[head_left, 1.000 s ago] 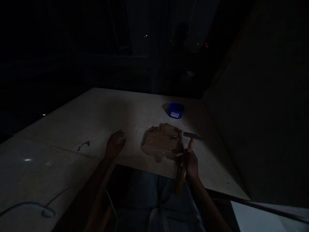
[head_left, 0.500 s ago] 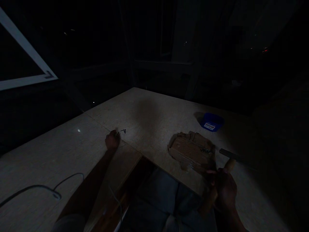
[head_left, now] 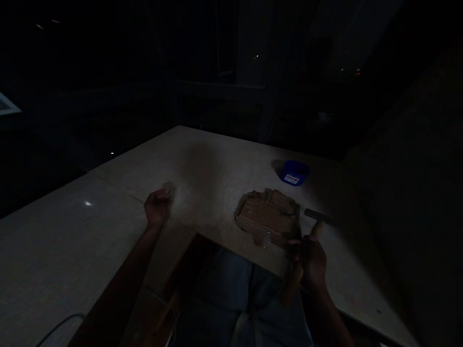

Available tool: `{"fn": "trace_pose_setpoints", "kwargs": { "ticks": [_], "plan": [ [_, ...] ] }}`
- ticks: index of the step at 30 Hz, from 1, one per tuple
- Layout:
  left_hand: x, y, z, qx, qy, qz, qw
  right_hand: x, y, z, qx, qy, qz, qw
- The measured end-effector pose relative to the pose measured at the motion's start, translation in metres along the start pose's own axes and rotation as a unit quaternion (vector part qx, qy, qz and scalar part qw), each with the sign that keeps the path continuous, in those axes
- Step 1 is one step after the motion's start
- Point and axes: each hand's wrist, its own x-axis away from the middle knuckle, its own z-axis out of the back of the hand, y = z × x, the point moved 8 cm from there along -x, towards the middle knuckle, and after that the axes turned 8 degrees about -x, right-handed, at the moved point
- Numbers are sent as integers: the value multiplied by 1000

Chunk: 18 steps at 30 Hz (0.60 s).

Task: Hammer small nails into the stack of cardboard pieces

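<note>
Looking through the head camera, I make out a pale worktop [head_left: 235, 168] in very dim light. My right hand [head_left: 314, 262] is wrapped around the wooden handle of a hammer [head_left: 317, 230], gripping it by the near edge; the metal head points up and away over the worktop, while the butt of the handle slants back past that edge above the jeans [head_left: 231, 289]. Just left of the hammer lies a ragged brown slab [head_left: 267, 217], close to the near edge, with small dark bits clustered on its right part and a clear, shiny scrap [head_left: 267, 238] at its near side. My right fingertips are by its near right corner, though I cannot tell whether they touch it. Farther off, toward the far edge, stands a blue tub [head_left: 294, 173] with a white label. My left hand [head_left: 157, 206] is over the worktop's left part, left of the inner corner of the near edge, fingers curled; it is too dark to tell whether they pinch anything. A cable [head_left: 60, 327] runs near the lower left.
</note>
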Motion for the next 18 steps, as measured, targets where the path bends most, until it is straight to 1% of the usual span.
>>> {"fn": "trace_pose_setpoints", "kwargs": {
  "ticks": [1,2,3,4,7,9,11,13,16,18],
  "plan": [
    [8,14,-13,70,-27,19,997,0,0,-1,-12,-3,-3,1000],
    [17,31,-28,139,-71,34,987,0,2,-2,-34,3,-14,999],
    [28,51,-43,188,-114,42,975,0,5,-2,-57,9,-26,998],
    [40,73,-57,214,-159,43,963,-1,7,-2,-72,10,-33,997],
    [78,129,-94,228,-261,36,937,-2,10,-3,-104,13,-26,994],
    [102,157,-120,214,-307,15,927,-3,12,-3,-120,9,-22,992],
    [120,176,-145,201,-334,-14,921,-4,13,-3,-125,8,-18,992],
    [136,187,-172,192,-364,-35,911,-4,11,-3,-121,10,-16,992],
    [156,197,-208,190,-407,-68,891,-4,7,-4,-110,13,-18,994],
    [164,200,-226,190,-422,-89,882,-4,4,-6,-105,11,-19,994]
  ]
}}
